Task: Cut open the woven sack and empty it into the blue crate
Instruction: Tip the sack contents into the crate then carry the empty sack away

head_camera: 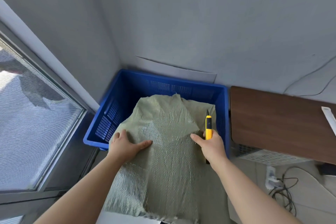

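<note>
A pale green woven sack [163, 132] lies tilted over the near rim of the blue crate [127, 85], its far end reaching down inside the crate and its frayed near end toward me. My left hand [125, 146] presses flat on the sack's left side, fingers spread. My right hand [209, 144] grips the sack's right edge while also holding a yellow utility knife [208, 125], whose blade points away from me over the crate. The crate's inside under the sack is hidden.
The crate stands in a corner against grey walls, with a large window [36, 123] on the left. A brown tabletop [281, 120] is right beside the crate. A power strip and tangled cables [280, 185] lie on the floor at lower right.
</note>
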The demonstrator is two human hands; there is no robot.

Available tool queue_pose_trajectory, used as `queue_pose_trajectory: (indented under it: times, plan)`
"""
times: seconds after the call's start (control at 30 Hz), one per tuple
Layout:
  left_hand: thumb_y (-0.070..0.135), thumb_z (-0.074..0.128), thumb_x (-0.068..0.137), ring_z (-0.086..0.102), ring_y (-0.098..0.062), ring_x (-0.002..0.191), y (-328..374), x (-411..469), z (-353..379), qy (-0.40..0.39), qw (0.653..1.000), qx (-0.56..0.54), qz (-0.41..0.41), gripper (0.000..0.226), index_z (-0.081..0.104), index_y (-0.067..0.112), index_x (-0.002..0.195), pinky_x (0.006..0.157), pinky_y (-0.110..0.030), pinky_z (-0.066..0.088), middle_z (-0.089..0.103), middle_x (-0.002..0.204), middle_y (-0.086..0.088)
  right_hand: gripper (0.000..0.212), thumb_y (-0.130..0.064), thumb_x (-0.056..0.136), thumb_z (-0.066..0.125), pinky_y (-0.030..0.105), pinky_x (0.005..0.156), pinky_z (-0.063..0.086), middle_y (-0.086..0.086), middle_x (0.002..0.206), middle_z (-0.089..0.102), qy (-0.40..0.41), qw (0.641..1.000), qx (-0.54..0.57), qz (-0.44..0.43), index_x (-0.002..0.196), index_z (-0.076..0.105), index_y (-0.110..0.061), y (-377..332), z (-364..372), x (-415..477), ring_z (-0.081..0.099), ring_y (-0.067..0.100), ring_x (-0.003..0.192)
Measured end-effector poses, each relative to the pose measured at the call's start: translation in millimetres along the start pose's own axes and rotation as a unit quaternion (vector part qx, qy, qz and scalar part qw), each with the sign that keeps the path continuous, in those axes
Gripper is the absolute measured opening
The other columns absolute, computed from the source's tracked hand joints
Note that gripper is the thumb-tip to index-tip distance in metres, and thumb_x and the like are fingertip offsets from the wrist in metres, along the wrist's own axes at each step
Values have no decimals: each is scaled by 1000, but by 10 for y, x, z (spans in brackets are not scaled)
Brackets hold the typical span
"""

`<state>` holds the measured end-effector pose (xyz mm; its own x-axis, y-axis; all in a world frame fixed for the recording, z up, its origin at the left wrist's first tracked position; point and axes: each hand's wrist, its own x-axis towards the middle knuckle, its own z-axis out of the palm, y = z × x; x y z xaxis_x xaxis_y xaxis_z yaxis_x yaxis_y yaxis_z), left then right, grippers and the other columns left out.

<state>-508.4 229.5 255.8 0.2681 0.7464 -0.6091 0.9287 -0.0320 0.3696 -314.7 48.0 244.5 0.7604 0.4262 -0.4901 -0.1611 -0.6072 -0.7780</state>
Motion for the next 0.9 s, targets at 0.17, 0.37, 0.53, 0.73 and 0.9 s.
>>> queue_pose_trajectory:
  times: [0.17,0.37,0.53,0.73,0.9]
  plan:
    - [65,70,64,47,-33,124,-60,-104,-23,-36,998,-38,-27,107,21,14,145,95,-40,43,39,145,-12,34,-40,80,71,30,64,40,0,93,56,-2,1000,-6,6,98,52,-17,-82,30,109,53,12,79]
    - [59,71,69,52,-34,119,-147,-178,56,27,996,-85,-13,99,23,13,142,92,-42,47,46,140,-13,51,-35,73,79,32,73,41,2,104,56,-17,999,-24,43,110,51,-14,36,-39,-38,55,20,92]
    - [54,66,78,58,-29,108,-166,-157,-17,6,999,-48,0,80,39,5,136,89,-36,48,57,126,-12,47,-27,70,83,25,57,35,-3,89,52,-30,997,-55,54,102,53,-10,198,-62,-299,50,10,76]
    - [50,72,74,64,-22,93,-241,-213,-71,-110,988,-109,-4,68,47,15,127,86,-37,53,63,112,-5,49,-33,68,84,23,54,32,-3,90,56,-39,995,-77,48,101,54,-12,210,-49,-321,50,5,74]
    - [66,62,73,61,-24,95,-290,-200,71,-29,999,-25,10,75,48,12,123,80,-35,48,63,113,-7,44,-36,66,84,27,56,36,1,85,57,-19,995,-92,22,89,53,-14,209,-52,-355,51,12,71]
